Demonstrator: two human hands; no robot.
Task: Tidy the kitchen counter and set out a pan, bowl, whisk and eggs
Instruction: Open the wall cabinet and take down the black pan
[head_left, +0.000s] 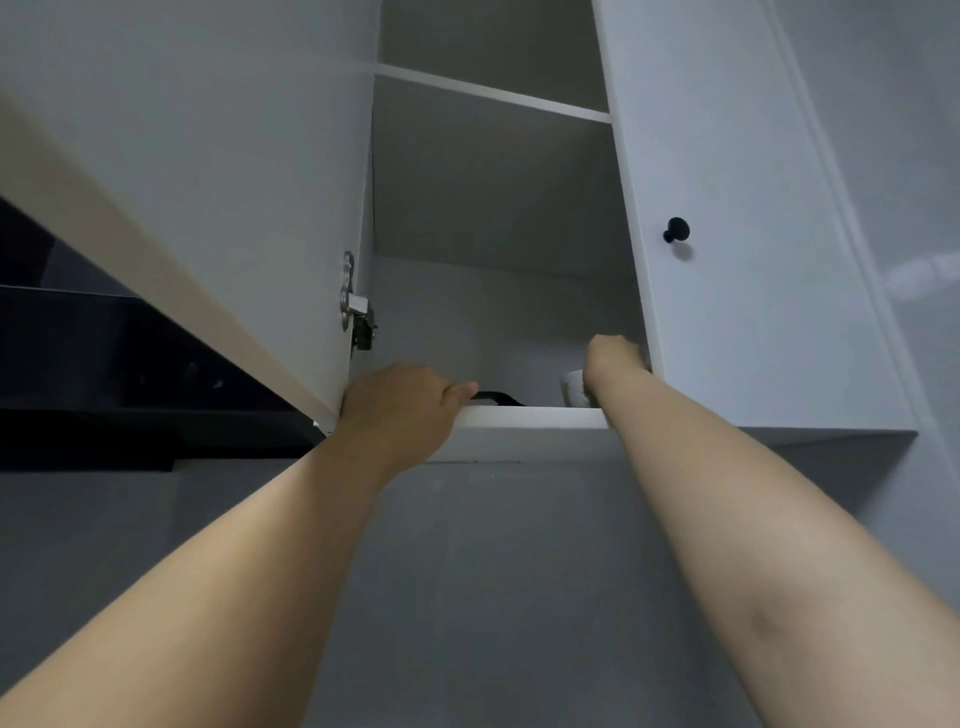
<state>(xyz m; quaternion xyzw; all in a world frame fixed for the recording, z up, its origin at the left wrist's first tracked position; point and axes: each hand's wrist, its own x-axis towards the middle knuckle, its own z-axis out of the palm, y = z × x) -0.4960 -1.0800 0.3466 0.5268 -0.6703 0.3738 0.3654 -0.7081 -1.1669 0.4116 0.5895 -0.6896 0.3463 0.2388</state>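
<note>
I look up into an open white wall cabinet (535, 415). My left hand (400, 405) is at the front edge of its bottom shelf, curled, with the thumb lying against a black curved handle (496, 397) that sticks out just above the edge; the thing the handle belongs to is hidden. My right hand (613, 356) reaches deeper into the cabinet at its right side. Its fingers are out of sight behind the wrist. A small white object (573, 387) sits on the shelf just left of that wrist.
The open cabinet door (208, 182) hangs at the left, hinge (356, 306) beside my left hand. A closed door with a black knob (676, 229) is at the right. An upper shelf (493, 93) crosses the cabinet. A dark range hood (104, 364) lies far left.
</note>
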